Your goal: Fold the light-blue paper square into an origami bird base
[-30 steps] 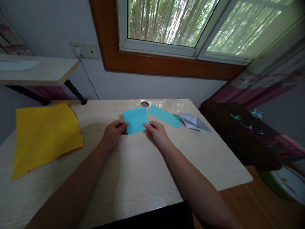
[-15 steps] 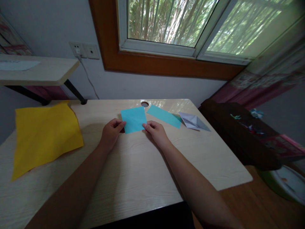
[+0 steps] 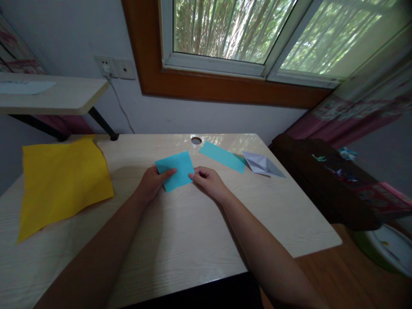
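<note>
A small blue square of paper is held just above the light wooden table, turned so one corner points toward me. My left hand pinches its left side, thumb lying on top. My right hand pinches its right corner between thumb and fingers. A second blue paper strip lies flat on the table behind my right hand.
A large yellow sheet covers the table's left part. A folded white-grey paper shape lies at the far right, near a cable hole. A dark low cabinet stands to the right, a side shelf at the upper left.
The blue square has been rotated counter-clockwise and shifted slightly left and toward me. My left thumb now lies on top of it. Both hands kept their hold.
</note>
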A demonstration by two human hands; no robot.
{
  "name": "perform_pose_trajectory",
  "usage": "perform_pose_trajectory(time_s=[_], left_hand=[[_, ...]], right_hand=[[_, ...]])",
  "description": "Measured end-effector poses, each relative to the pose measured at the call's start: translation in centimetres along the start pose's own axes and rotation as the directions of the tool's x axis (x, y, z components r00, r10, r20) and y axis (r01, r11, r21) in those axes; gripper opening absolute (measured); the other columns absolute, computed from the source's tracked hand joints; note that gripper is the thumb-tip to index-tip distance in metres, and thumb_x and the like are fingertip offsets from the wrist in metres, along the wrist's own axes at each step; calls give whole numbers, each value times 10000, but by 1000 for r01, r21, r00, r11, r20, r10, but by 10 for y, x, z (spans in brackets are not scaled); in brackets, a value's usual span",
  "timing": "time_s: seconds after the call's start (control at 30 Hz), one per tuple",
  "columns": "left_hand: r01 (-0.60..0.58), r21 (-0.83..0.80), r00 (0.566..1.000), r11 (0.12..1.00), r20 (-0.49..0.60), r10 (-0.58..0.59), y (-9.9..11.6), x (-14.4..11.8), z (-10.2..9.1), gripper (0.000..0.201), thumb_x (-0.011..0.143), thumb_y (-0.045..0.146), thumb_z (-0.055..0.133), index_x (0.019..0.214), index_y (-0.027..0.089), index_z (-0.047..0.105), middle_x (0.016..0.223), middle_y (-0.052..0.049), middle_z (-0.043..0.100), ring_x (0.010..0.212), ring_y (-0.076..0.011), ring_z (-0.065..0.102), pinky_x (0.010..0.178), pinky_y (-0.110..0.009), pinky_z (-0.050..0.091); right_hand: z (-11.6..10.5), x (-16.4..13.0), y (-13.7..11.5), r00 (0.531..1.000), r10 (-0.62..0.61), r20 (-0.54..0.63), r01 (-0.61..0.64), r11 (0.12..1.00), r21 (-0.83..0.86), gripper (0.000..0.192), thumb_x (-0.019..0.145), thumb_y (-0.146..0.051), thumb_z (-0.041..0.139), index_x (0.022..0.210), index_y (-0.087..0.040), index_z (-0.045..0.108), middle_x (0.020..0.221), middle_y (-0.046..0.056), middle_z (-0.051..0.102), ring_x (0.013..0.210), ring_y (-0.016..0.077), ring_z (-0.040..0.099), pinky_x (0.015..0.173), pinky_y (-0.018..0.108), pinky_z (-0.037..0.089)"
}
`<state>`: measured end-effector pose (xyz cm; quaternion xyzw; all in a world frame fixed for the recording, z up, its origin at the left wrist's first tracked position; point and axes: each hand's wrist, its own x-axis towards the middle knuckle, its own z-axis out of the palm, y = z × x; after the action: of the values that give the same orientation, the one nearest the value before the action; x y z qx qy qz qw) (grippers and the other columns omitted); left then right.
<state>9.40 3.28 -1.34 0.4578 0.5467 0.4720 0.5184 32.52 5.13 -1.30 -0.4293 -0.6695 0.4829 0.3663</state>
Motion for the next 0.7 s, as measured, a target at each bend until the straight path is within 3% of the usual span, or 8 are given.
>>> perform_pose_trajectory(time_s=[0.2,0.4,0.7], left_hand=[[1,95,1000,995,-25,1,6,-5,5,520,614,606,865,845,149,778,850,-72,787,718,-227,704,661,-319,559],[-15,143,1000,990,12,14,7,-7,7,505,651,603,840,864,149,776,866,-71,788,716,-225,707,660,-313,560],[-60,171,994,983,-78,74,9,-5,7,388,724,527,790,844,158,779,824,-39,766,701,-185,662,656,-275,526]], right_hand=[[1,-2,0,998,-15,55,16,1000,-9,361,819,-552,738,804,-197,673,717,-9,589,656,135,488,614,265,381],[0,-2,-2,991,19,132,-15,999,-35,393,817,-578,723,806,-185,725,705,6,621,672,156,523,612,277,394],[-1,0,0,994,54,95,-58,997,42,405,838,-576,698,785,-175,675,691,-16,558,629,119,450,601,260,347]])
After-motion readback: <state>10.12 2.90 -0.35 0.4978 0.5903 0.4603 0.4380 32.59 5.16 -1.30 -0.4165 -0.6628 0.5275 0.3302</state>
